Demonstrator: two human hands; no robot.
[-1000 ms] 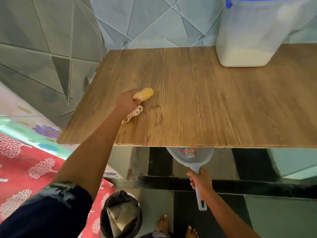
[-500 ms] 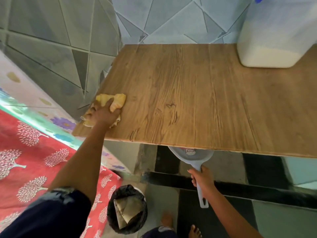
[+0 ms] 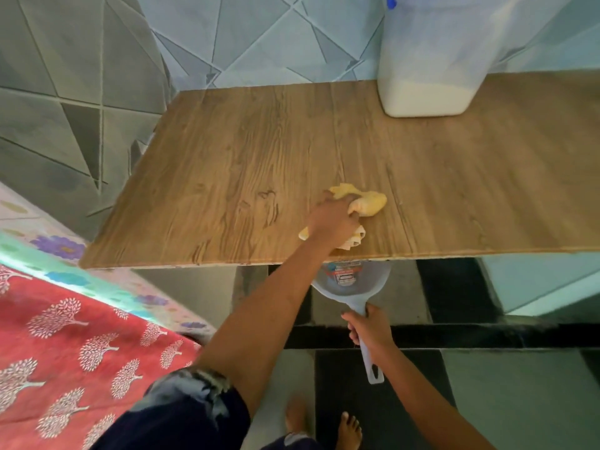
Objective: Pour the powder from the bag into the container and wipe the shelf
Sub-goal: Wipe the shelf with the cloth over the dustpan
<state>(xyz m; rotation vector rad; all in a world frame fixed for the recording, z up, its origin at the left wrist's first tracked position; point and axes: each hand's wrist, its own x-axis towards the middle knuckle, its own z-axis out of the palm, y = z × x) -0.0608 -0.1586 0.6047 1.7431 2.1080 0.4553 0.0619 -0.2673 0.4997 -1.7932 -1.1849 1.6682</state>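
Observation:
My left hand (image 3: 332, 220) presses a crumpled yellow cloth (image 3: 368, 203) onto the wooden shelf (image 3: 227, 177), close to its front edge. Just below that edge my right hand (image 3: 368, 329) grips the handle of a light blue dustpan (image 3: 352, 280), whose scoop sits partly under the shelf. A translucent plastic container (image 3: 428, 56) with a blue lid stands at the back right of the shelf, with white powder at its bottom. No bag is in view.
Tiled walls close in the shelf at the back and left. A red patterned fabric (image 3: 65, 345) lies at lower left. My bare feet (image 3: 349, 428) stand on the dark tiled floor below.
My left hand has swept the cloth from the shelf's front left corner rightward to above the dustpan. The right hand keeps the dustpan under the edge. The bin has left the view.

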